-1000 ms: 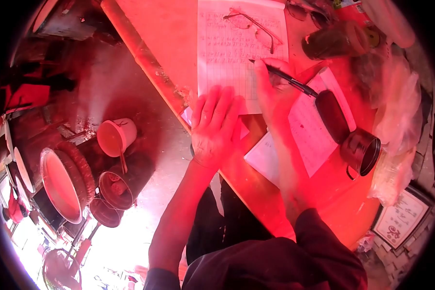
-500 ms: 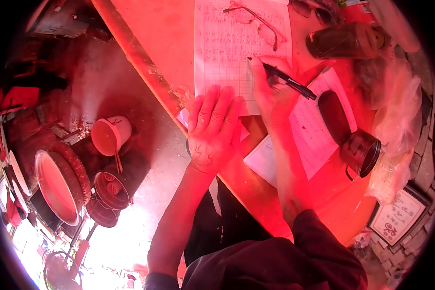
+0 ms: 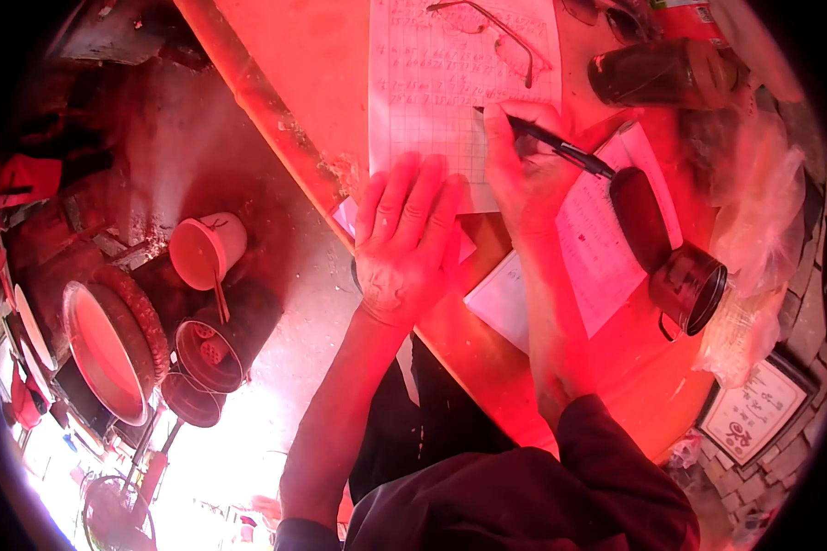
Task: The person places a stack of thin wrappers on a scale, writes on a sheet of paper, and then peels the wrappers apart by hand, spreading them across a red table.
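Observation:
A sheet of gridded paper (image 3: 432,124) with handwritten rows on its upper part lies on the table. My left hand (image 3: 402,243) rests flat on its lower left edge, fingers stretched out. Over the sheet's right edge, my right hand (image 3: 531,170) grips a black pen (image 3: 565,149), its tip end pointing up and left at the paper. A pair of thin-framed glasses (image 3: 501,35) lies across the top of the sheet. Beneath my right forearm are more written pages (image 3: 602,243), with a dark glasses case (image 3: 640,220) on them.
A dark mug (image 3: 687,290), a dark jar (image 3: 648,75), sunglasses (image 3: 627,25) and plastic bags (image 3: 753,220) stand or lie on the right. Left of the table edge are a white bucket (image 3: 198,255), a large basin (image 3: 108,354) and pots (image 3: 209,356). A framed card (image 3: 758,410) lies lower right.
The view has shifted slightly. My right hand still holds the pen and sits a little further right and up. My left hand stays flat on the paper.

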Demonstrator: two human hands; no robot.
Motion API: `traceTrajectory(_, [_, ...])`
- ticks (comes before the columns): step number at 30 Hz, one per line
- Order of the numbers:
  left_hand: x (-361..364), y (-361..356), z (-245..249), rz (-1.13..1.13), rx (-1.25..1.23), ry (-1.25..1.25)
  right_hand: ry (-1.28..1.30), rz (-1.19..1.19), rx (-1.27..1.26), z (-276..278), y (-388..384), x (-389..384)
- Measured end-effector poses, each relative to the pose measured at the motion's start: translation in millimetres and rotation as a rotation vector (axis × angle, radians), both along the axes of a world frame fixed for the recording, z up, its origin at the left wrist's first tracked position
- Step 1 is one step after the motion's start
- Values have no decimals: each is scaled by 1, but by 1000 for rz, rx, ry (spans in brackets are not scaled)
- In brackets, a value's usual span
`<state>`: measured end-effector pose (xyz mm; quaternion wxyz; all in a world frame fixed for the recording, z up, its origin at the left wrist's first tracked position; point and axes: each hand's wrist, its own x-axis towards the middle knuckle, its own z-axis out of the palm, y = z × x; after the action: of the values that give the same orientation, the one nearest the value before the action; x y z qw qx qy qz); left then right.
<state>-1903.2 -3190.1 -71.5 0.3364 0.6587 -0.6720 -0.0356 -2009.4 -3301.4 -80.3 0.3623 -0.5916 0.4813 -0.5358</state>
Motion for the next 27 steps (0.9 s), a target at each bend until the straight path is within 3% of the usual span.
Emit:
traceTrajectory(3, [0,0,1,3,5,-10,-160,-10,44,3,0,1])
traceTrajectory(27, [0,1,-2,-16,24,-6,-35,-20,-20,4,0,0])
